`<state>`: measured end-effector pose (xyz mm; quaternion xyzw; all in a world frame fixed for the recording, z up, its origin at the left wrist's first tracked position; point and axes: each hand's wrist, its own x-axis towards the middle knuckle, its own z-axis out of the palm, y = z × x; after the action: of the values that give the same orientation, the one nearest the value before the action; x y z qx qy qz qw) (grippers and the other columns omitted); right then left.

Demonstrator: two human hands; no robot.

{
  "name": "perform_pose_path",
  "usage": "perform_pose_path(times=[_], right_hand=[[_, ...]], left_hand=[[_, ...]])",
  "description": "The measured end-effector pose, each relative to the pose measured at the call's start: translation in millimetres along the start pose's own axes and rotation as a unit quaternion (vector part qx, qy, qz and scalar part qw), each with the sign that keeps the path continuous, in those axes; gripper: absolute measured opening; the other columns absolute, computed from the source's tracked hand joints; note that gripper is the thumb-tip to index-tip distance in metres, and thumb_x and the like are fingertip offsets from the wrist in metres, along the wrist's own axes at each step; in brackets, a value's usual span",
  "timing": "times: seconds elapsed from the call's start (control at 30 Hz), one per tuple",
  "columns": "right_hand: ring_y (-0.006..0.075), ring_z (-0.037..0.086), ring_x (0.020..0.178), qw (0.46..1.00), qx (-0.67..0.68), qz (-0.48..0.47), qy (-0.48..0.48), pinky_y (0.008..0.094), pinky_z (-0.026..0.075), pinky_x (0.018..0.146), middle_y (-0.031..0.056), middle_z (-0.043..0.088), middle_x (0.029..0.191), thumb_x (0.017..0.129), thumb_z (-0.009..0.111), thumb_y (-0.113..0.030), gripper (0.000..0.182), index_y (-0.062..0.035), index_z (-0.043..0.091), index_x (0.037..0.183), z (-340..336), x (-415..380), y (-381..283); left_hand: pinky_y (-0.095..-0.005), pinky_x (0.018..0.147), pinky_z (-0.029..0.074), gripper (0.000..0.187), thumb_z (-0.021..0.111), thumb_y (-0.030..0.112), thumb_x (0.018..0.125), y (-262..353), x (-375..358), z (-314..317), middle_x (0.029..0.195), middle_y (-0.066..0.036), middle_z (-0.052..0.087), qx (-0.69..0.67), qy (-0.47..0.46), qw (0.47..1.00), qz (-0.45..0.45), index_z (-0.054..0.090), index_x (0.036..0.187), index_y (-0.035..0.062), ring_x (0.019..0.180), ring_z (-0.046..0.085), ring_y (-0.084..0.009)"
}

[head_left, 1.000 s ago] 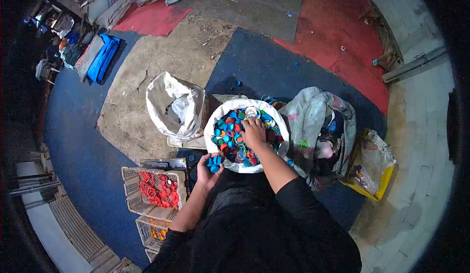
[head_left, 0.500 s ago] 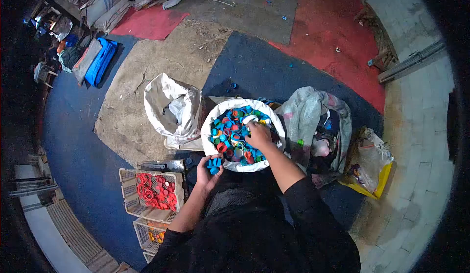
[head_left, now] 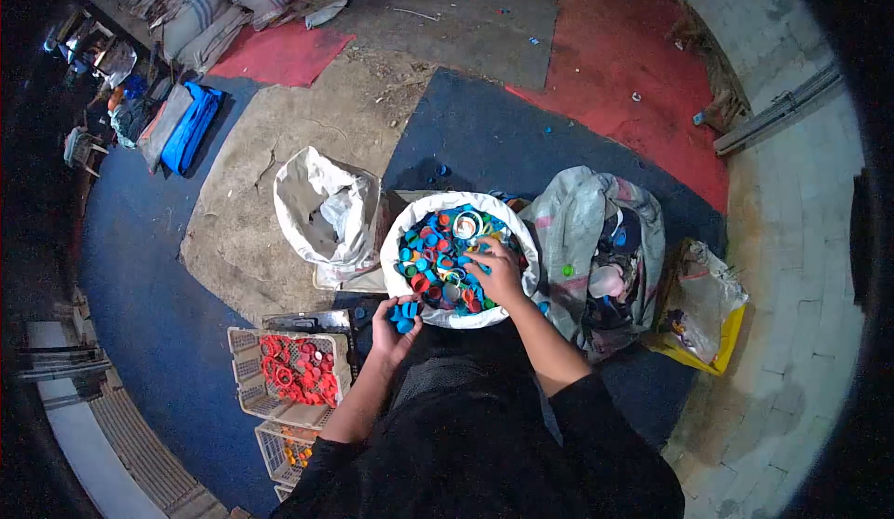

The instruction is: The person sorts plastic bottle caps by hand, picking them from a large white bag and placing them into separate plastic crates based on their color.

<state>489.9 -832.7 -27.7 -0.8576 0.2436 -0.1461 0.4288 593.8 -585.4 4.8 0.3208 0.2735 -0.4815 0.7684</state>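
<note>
A white sack (head_left: 395, 282) with a rolled rim stands open in front of me, full of mixed plastic bottle caps (head_left: 430, 249) in blue, red, green and white. Several blue bottle caps (head_left: 404, 316) are cupped in my left hand (head_left: 389, 333), at the sack's near left rim. Over the right part of the pile, my right hand (head_left: 498, 275) has its fingers closed around what looks like a blue bottle cap (head_left: 478, 265). A larger white ring-shaped lid (head_left: 467, 225) lies on the pile just beyond those fingers.
Left of the sack stands another open white sack (head_left: 303, 226). A crate (head_left: 244, 370) of red caps and a lower crate (head_left: 272, 454) with orange pieces sit at my left. On the right are a grey sack (head_left: 563, 216) of mixed items and a yellow-edged bag (head_left: 726, 351).
My right hand has drawn back slightly toward me, and the white ring-shaped lid now shows beyond it. My left hand stays at the rim with the blue caps.
</note>
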Motion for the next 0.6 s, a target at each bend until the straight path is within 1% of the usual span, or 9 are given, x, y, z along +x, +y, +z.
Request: perform_pose_path(times=[0.03, 0.13, 0.17, 0.27, 0.3, 0.4, 0.53, 0.57, 0.6], right_hand=[[0.0294, 0.064, 0.105, 0.999, 0.032, -0.024, 0.033, 0.0396, 0.052, 0.088, 0.0141, 0.062, 0.123, 0.085, 0.077, -0.018, 0.025, -0.0027, 0.075, 0.105, 5.9, -3.9, 11.6], [0.0246, 0.065, 0.104, 0.991, 0.095, 0.008, 0.091, 0.037, 0.052, 0.084, 0.0115, 0.064, 0.119, 0.088, 0.076, -0.02, 0.027, 0.0002, 0.072, 0.105, 12.9, -18.0, 30.1], [0.0211, 0.065, 0.103, 0.951, 0.284, 0.11, 0.058, 0.0331, 0.052, 0.084, 0.0083, 0.066, 0.117, 0.091, 0.074, -0.021, 0.033, -0.0022, 0.068, 0.117, 25.1, -23.9, 44.9], [0.021, 0.066, 0.101, 0.795, 0.511, 0.323, 0.046, 0.0343, 0.054, 0.085, 0.0074, 0.067, 0.114, 0.093, 0.071, -0.021, 0.038, -0.0051, 0.061, 0.126, 14.0, -34.9, 32.3], [0.0233, 0.066, 0.102, 0.734, 0.599, 0.322, 0.006, 0.0401, 0.056, 0.086, 0.0094, 0.067, 0.114, 0.094, 0.07, -0.023, 0.04, -0.0069, 0.056, 0.128, 5.2, -35.1, 26.4], [0.024, 0.068, 0.098, 0.691, 0.624, 0.364, -0.003, 0.0429, 0.057, 0.084, 0.0097, 0.067, 0.113, 0.094, 0.07, -0.027, 0.039, -0.0051, 0.057, 0.124, -6.5, -37.6, 7.8], [0.0189, 0.067, 0.099, 0.823, 0.435, 0.365, 0.005, 0.0365, 0.056, 0.082, 0.0082, 0.068, 0.106, 0.091, 0.074, -0.031, 0.04, -0.0049, 0.061, 0.118, 10.9, -41.8, 33.7], [0.0168, 0.064, 0.104, 0.871, 0.355, 0.336, -0.041, 0.0329, 0.052, 0.085, 0.0065, 0.067, 0.107, 0.089, 0.076, -0.03, 0.042, -0.0026, 0.061, 0.117, 16.9, -40.7, 56.4], [0.0173, 0.064, 0.104, 0.904, 0.32, 0.282, -0.022, 0.0326, 0.051, 0.087, 0.0067, 0.067, 0.107, 0.088, 0.078, -0.028, 0.041, -0.0022, 0.062, 0.116, 14.9, -40.0, 54.1]], left_hand=[[-0.0307, 0.069, 0.055, 0.029, 0.057, 0.03, 0.094, -0.7, 2.0, -3.1, 0.113, -0.011, 0.068, 0.001, -0.002, 1.0, -0.002, 0.065, 0.099, 0.0024, 0.086, 0.062, -0.0201], [-0.0309, 0.069, 0.055, 0.029, 0.057, 0.03, 0.094, -3.5, 8.0, -2.7, 0.112, -0.011, 0.068, 0.003, -0.003, 1.0, -0.011, 0.065, 0.1, 0.0025, 0.086, 0.062, -0.0202], [-0.0309, 0.069, 0.055, 0.029, 0.057, 0.03, 0.094, -3.7, 10.6, -0.5, 0.112, -0.011, 0.068, 0.003, -0.002, 1.0, -0.014, 0.065, 0.1, 0.0026, 0.085, 0.062, -0.0202], [-0.0312, 0.069, 0.055, 0.028, 0.057, 0.029, 0.094, -5.9, 16.4, 6.0, 0.108, -0.01, 0.069, 0.003, -0.017, 1.0, -0.02, 0.065, 0.101, 0.0031, 0.085, 0.062, -0.0201], [-0.0313, 0.069, 0.055, 0.027, 0.057, 0.028, 0.094, -6.9, 17.1, 8.7, 0.107, -0.01, 0.069, 0.004, -0.017, 1.0, -0.018, 0.065, 0.102, 0.0034, 0.086, 0.062, -0.02], [-0.0317, 0.069, 0.055, 0.028, 0.057, 0.028, 0.094, -7.8, 19.4, 14.4, 0.105, -0.009, 0.069, 0.001, -0.022, 1.0, -0.021, 0.066, 0.102, 0.0032, 0.087, 0.062, -0.0198], [-0.0317, 0.069, 0.056, 0.032, 0.056, 0.03, 0.094, -5.5, 20.5, 18.8, 0.108, -0.01, 0.068, -0.003, -0.025, 0.999, -0.027, 0.069, 0.102, 0.0018, 0.088, 0.062, -0.0197], [-0.0317, 0.069, 0.056, 0.032, 0.056, 0.03, 0.094, -5.5, 18.8, 22.4, 0.107, -0.01, 0.068, 0.002, -0.022, 0.999, -0.025, 0.069, 0.102, 0.0019, 0.088, 0.062, -0.0197], [-0.0316, 0.069, 0.056, 0.032, 0.056, 0.03, 0.094, -5.4, 19.6, 22.4, 0.107, -0.011, 0.068, 0.004, -0.019, 1.0, -0.022, 0.069, 0.102, 0.0019, 0.087, 0.062, -0.0198]])
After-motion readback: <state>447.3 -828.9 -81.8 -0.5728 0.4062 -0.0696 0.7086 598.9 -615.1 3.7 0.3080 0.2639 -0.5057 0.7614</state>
